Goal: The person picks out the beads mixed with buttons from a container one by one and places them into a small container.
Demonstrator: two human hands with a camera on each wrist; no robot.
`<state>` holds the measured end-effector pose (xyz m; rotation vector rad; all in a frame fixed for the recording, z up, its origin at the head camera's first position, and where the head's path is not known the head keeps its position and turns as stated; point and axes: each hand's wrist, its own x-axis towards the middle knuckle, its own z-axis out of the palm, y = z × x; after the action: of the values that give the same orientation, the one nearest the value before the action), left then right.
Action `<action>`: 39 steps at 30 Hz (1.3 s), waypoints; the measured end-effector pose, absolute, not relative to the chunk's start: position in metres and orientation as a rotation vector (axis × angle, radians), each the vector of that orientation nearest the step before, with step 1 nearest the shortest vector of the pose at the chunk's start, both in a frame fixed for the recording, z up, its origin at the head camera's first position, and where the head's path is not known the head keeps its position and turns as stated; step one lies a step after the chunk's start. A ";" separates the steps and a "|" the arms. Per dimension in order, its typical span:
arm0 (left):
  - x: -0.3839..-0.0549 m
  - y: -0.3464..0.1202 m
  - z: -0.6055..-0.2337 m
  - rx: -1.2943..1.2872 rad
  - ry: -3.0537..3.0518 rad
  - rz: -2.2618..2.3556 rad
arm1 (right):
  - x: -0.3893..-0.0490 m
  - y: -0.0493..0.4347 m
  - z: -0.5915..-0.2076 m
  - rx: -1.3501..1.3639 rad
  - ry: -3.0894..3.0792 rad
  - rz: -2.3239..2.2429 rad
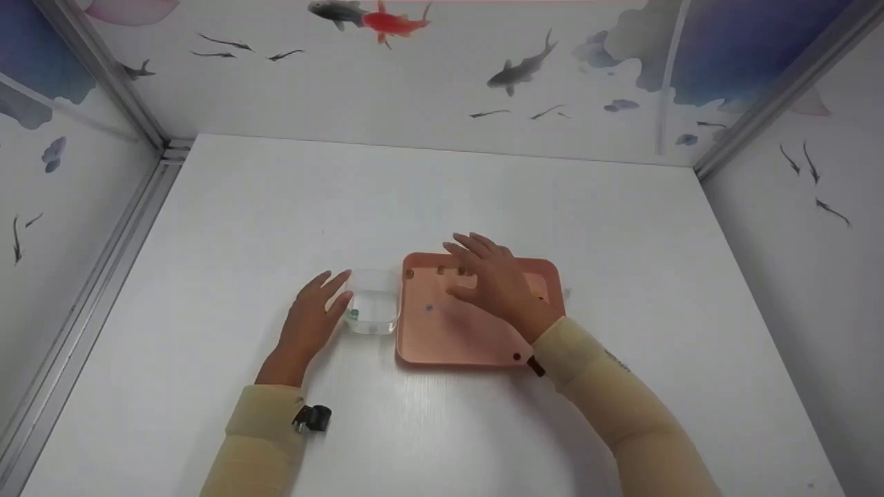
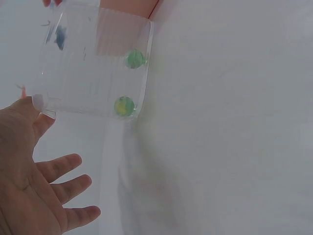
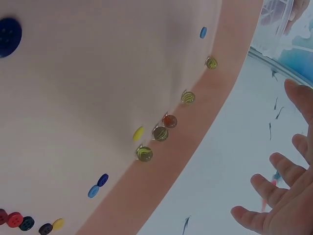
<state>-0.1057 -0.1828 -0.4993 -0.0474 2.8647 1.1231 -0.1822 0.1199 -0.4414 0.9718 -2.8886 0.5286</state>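
My left hand [image 1: 314, 317] is at the left wall of a clear plastic container [image 1: 373, 330], thumb and a fingertip touching it. Its other fingers are spread in the left wrist view, away from the plastic. Two green marbles [image 2: 134, 58] lie in the container. Over a salmon-pink tray [image 1: 456, 353] hovers my right hand [image 1: 501, 283], fingers extended and holding nothing. Several glass marbles [image 3: 144, 153] line the tray's far edge in the right wrist view, one of them orange-red [image 3: 169, 121]. My right hand and forearm hide part of the tray in the head view.
Flat buttons lie scattered in the tray, among them a large navy button [image 3: 9, 36], a red button [image 3: 15, 220] and a yellow button [image 3: 138, 133]. The container stands against the tray's left side. White panels [image 1: 442, 90] with painted fish enclose the white table [image 1: 276, 200].
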 end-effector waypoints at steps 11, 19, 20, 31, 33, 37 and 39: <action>-0.105 -0.183 -0.498 -0.059 2.857 1.127 | -0.190 0.127 -0.443 0.988 -2.887 0.601; -0.106 -0.184 -0.500 -0.064 2.847 1.134 | -0.199 0.132 -0.444 1.027 -2.902 0.738; -0.106 -0.184 -0.500 -0.065 2.847 1.137 | -0.200 0.133 -0.444 1.033 -2.893 0.756; -0.106 -0.184 -0.499 -0.067 2.856 1.125 | -0.211 0.144 -0.449 1.019 -2.850 0.869; -0.106 -0.185 -0.499 -0.064 2.857 1.122 | -0.212 0.144 -0.449 0.985 -2.889 0.903; -0.107 -0.185 -0.500 -0.066 2.851 1.119 | -0.211 0.147 -0.447 0.862 -3.029 1.002; -0.107 -0.184 -0.500 -0.062 2.848 1.117 | -0.210 0.149 -0.445 0.800 -3.087 1.025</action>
<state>-0.1070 -0.1844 -0.4999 -0.0618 2.8484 1.1170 -0.2105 0.1490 -0.4454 0.8004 -3.0872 1.0248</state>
